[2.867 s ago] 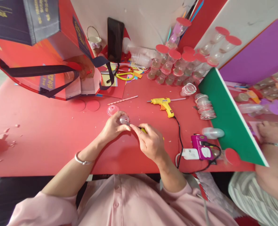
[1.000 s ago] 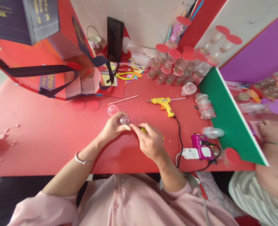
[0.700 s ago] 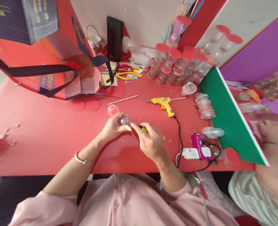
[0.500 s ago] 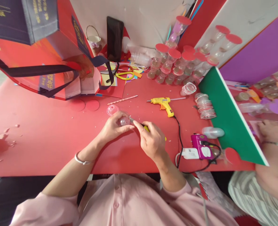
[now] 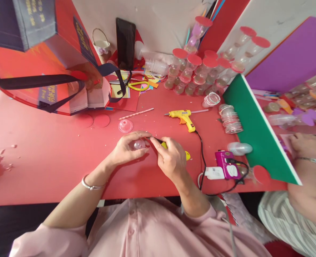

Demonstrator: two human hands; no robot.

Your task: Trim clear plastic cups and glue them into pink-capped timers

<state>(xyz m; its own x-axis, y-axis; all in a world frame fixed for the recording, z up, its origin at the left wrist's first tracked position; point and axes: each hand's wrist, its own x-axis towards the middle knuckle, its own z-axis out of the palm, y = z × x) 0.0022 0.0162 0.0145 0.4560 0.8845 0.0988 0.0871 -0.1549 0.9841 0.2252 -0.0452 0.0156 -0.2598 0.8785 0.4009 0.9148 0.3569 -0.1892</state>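
Above the red table [image 5: 53,171], my left hand [image 5: 121,149] is curled around a small clear plastic dome lid [image 5: 139,144], thumb below and fingers above. My right hand [image 5: 171,160] grips a yellow-and-black utility knife [image 5: 164,144]; its yellow end [image 5: 187,155] sticks out behind the hand. The knife's tip is at the lid's right side, near my left fingertips; whether it touches the lid I cannot tell. Just beyond my left hand lies another clear dome lid [image 5: 125,125]. A striped paper straw [image 5: 136,114] rests farther back.
A yellow glue gun [image 5: 183,117] with a black cord lies right of centre. Stacked lids [image 5: 230,119], a purple power adapter [image 5: 227,166] and a green board [image 5: 256,132] stand right. Hourglass-shaped cups [image 5: 192,73] fill the back; a red bag [image 5: 40,71] stands left. Another person's arm [image 5: 307,167] is at far right.
My left fingers have straightened and opened somewhat around the lid. The knife has shifted up slightly to the lid's upper right side. The whole view has moved a little.
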